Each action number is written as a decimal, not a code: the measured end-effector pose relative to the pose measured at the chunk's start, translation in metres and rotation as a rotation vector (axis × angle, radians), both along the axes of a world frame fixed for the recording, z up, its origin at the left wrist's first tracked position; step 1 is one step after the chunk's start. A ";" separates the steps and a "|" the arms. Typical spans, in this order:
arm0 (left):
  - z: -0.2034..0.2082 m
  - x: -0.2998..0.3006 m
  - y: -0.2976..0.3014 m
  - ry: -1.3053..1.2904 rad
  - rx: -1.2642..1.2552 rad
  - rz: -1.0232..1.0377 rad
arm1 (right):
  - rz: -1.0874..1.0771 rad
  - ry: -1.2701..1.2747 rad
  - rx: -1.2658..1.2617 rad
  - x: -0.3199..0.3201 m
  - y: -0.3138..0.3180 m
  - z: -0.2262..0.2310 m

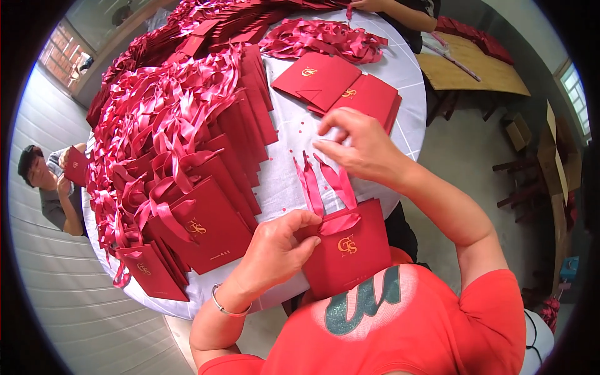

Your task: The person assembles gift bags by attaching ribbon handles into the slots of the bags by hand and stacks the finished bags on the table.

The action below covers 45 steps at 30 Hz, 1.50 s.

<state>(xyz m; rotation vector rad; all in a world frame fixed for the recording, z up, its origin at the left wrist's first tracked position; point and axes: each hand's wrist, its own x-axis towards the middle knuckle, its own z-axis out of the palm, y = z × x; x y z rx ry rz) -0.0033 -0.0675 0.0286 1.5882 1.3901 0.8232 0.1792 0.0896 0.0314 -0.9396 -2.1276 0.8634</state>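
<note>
A small red paper gift bag (369, 240) with a gold emblem stands upright at the table's near edge, against my shirt. My left hand (275, 250) grips its upper left corner, thumb on the front face and fingers at the rim. Pink satin ribbon (340, 187) rises from the bag's top in loose upright ends, and a short length crosses its front. Just above those ends hovers my right hand (359, 147), fingers curled, with a gap between thumb and forefinger. The ribbon tips appear apart from it.
Many ribboned red bags (212, 225) fill the table's left side. Flat red bags (319, 78) and a ribbon heap (325, 40) lie beyond my hands. Small red dots (302, 124) speckle the white tablecloth (284, 181). One person (53, 181) holds a bag at left; another's arm (400, 12) reaches in at the far side.
</note>
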 end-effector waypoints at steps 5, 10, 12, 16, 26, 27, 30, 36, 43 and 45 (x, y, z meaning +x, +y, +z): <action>0.006 -0.002 -0.005 0.111 0.129 0.005 | -0.029 -0.062 -0.279 0.046 -0.021 0.010; 0.003 0.000 -0.004 0.087 0.062 0.015 | 0.070 0.017 -0.457 0.049 -0.039 0.002; -0.002 0.001 -0.004 0.062 0.018 0.032 | 0.114 -0.030 -0.362 0.035 -0.040 0.003; -0.013 -0.001 -0.002 -0.043 -0.061 0.065 | 0.215 -0.290 -0.115 -0.005 -0.029 0.002; -0.016 0.003 -0.003 0.037 0.145 0.068 | 0.207 -0.465 0.071 -0.036 -0.027 -0.018; -0.017 0.004 -0.002 0.022 0.131 0.068 | 0.172 -0.424 0.057 -0.034 -0.030 -0.018; -0.011 0.002 -0.002 0.028 0.077 0.074 | 0.137 -0.400 0.049 -0.034 -0.033 -0.019; -0.009 0.002 -0.002 0.033 0.083 0.149 | -0.031 -0.153 0.178 -0.006 -0.040 0.002; -0.008 -0.009 0.003 -0.100 0.166 0.195 | 0.097 -0.182 -0.595 0.055 -0.051 0.011; 0.003 -0.012 0.002 -0.168 0.161 0.196 | 0.157 0.033 -0.739 0.055 -0.050 0.008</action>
